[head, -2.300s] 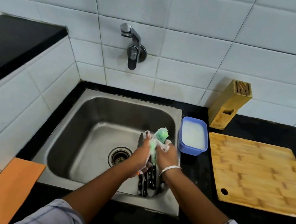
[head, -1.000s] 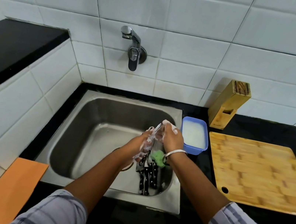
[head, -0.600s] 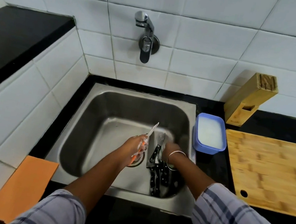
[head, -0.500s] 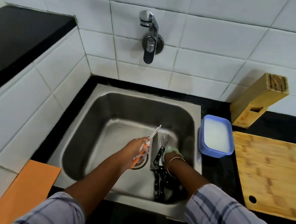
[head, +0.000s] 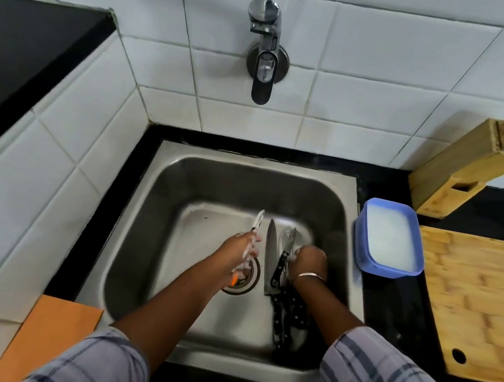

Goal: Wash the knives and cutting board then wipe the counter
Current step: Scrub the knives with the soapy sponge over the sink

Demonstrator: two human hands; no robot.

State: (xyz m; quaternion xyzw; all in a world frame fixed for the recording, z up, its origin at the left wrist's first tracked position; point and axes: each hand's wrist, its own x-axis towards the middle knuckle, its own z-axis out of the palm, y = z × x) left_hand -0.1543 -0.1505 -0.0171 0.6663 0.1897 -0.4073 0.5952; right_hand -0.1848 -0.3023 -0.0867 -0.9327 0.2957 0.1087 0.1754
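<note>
- Inside the square stainless steel sink (head: 155, 208), soapy left hand (head: 243, 250) is clenched around a small orange-handled knife (head: 257, 223), blade up.
- Right hand (head: 310, 259) lies knuckles-up on the basin floor; its grip cannot be told.
- Black riveted-handle knives (head: 280, 297) lie heaped between the hands.
- Slatted wooden cutting board (head: 483, 303) lies flat on the black counter (head: 392, 299).

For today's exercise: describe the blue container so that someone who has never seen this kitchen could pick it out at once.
Start at the steel sink under the wall tap. On the black counter just past the sink's right rim sits the blue container, between the sink and the wooden cutting board. It is the only blue item, a rounded rectangular tub holding milky white liquid.
</note>
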